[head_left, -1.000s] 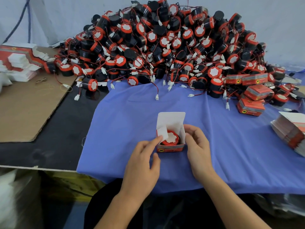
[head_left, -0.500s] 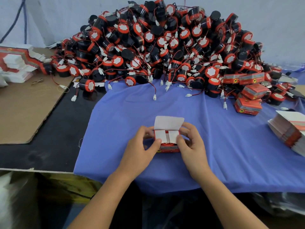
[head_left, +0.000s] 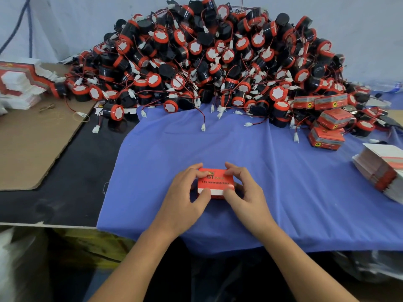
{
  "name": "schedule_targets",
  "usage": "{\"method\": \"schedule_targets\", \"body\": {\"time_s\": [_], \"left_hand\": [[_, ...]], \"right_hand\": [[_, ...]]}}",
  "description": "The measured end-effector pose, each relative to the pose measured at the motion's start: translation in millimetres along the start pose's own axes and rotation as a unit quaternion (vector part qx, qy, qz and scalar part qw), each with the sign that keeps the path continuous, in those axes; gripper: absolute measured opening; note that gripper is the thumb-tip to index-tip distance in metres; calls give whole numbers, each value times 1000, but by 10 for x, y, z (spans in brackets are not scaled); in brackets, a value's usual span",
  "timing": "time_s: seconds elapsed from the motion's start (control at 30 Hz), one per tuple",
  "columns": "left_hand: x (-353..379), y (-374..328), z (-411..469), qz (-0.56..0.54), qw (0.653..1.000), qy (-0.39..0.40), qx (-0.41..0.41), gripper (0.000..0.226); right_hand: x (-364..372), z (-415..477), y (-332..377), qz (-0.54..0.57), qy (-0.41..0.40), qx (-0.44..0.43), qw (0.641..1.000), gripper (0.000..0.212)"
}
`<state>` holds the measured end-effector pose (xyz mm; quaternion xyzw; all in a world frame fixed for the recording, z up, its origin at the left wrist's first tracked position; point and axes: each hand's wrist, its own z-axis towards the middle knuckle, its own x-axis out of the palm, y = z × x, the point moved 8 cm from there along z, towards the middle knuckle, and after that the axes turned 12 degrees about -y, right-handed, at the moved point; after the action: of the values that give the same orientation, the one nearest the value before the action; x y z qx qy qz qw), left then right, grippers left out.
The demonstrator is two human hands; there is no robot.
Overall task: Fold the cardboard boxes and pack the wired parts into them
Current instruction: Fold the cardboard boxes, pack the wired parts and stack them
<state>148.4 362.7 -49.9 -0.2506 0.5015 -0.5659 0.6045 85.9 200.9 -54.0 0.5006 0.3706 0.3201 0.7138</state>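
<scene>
A small red cardboard box (head_left: 214, 182) with its lid folded down sits on the blue cloth (head_left: 283, 182) near the front edge. My left hand (head_left: 185, 199) grips its left side, fingers curled over the top and thumb at the front. My right hand (head_left: 246, 197) holds the right side the same way. The part inside is hidden. Behind, a big heap of black and red wired parts (head_left: 218, 62) fills the back of the table.
Several closed red boxes (head_left: 327, 127) lie at the right of the heap. A stack of flat unfolded boxes (head_left: 383, 168) sits at the far right, another stack (head_left: 19, 81) at the far left. A brown cardboard sheet (head_left: 32, 144) covers the left of the black table.
The white lid flap that stood open has come down over the box, now showing its red top. Both hands have moved from the side flaps to grip the closed box.
</scene>
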Motion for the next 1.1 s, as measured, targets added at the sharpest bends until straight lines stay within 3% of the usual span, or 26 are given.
{"method": "schedule_targets", "body": {"time_s": [0.17, 0.47, 0.77, 1.1], "left_hand": [[7, 54, 27, -11, 1000, 10, -8, 41], [-30, 64, 75, -20, 999, -42, 5, 24], [-205, -61, 35, 21, 990, -118, 75, 25], [-264, -52, 0, 6, 990, -135, 30, 24]], "right_hand": [[-3, -1, 31, -18, -17, -29, 999, 37], [-27, -8, 100, -16, -54, -71, 996, 26], [-76, -23, 131, -9, -83, -79, 993, 27], [-91, -37, 201, 5, -93, -87, 992, 24]]}}
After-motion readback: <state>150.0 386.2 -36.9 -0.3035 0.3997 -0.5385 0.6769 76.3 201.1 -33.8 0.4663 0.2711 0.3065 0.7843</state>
